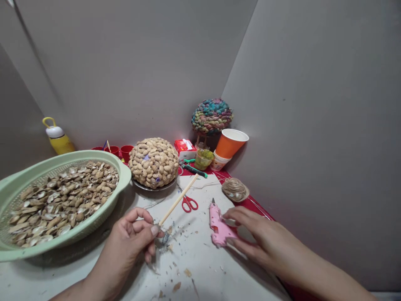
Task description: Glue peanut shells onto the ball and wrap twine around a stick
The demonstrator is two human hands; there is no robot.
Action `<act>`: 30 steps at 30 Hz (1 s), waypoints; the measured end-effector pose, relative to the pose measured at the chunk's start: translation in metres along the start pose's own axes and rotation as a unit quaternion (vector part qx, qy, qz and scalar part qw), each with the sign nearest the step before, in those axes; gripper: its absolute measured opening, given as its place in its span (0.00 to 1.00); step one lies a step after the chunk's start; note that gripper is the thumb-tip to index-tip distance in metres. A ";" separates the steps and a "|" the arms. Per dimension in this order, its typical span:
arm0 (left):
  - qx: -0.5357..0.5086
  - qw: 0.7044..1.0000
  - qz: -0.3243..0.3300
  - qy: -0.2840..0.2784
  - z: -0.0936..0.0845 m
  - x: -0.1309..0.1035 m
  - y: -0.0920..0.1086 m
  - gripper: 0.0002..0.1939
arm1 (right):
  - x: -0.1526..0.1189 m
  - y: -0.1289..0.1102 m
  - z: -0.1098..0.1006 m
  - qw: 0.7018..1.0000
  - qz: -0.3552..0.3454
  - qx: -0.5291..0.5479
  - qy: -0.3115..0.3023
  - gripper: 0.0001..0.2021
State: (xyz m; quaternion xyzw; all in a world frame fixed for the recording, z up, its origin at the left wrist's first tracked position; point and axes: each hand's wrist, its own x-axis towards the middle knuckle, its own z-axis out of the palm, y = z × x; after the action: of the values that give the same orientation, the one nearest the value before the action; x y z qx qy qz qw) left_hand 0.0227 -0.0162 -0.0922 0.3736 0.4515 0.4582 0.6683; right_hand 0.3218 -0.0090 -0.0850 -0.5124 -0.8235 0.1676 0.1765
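Observation:
A thin wooden stick (179,200) is pinched between the thumb and fingers of my left hand (133,236), its far end slanting up and to the right. A small dark, greyish clump (165,238) is just under those fingertips. On the white board lies a pink hot glue gun (218,228), nozzle pointing away from me. My right hand (255,234) has its thumb and fingers on either side of the gun's handle, which is partly hidden. Red-handled scissors (189,204) rest on the board beyond the stick, blades partly covered by it.
A green colander (123,184) of peanut shells fills the left side. Behind are a peanut-covered dome (153,161), pliers (196,170), a tissue pack (185,147), a multicoloured ball (213,116), orange paper cups (230,144) and a twine bundle (234,189). Scraps (177,286) litter the board.

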 end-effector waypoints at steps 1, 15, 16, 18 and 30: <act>0.001 1.000 0.000 -0.001 0.000 0.000 -0.001 0.18 | 0.002 -0.013 0.001 0.999 -0.006 0.045 0.010 0.09; 0.013 1.000 0.003 -0.017 -0.001 -0.003 -0.011 0.18 | 0.039 -0.092 0.057 0.935 0.023 0.353 0.002 0.10; 0.010 1.000 0.000 -0.018 -0.001 -0.003 -0.012 0.17 | 0.039 -0.092 0.056 0.938 0.014 0.346 0.012 0.10; -0.002 1.000 -0.010 -0.025 0.000 -0.004 -0.011 0.17 | 0.038 -0.092 0.053 0.945 0.001 0.325 0.031 0.10; -0.075 0.989 -0.071 -0.108 0.001 -0.008 -0.004 0.14 | 0.035 -0.086 0.057 0.961 -0.073 0.251 0.093 0.09</act>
State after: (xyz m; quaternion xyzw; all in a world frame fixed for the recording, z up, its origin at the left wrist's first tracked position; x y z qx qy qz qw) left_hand 0.0234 -0.0250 -0.0932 0.3367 0.3663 0.3989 0.7703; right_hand 0.2132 -0.0191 -0.0920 -0.4033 -0.7700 0.3076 0.3871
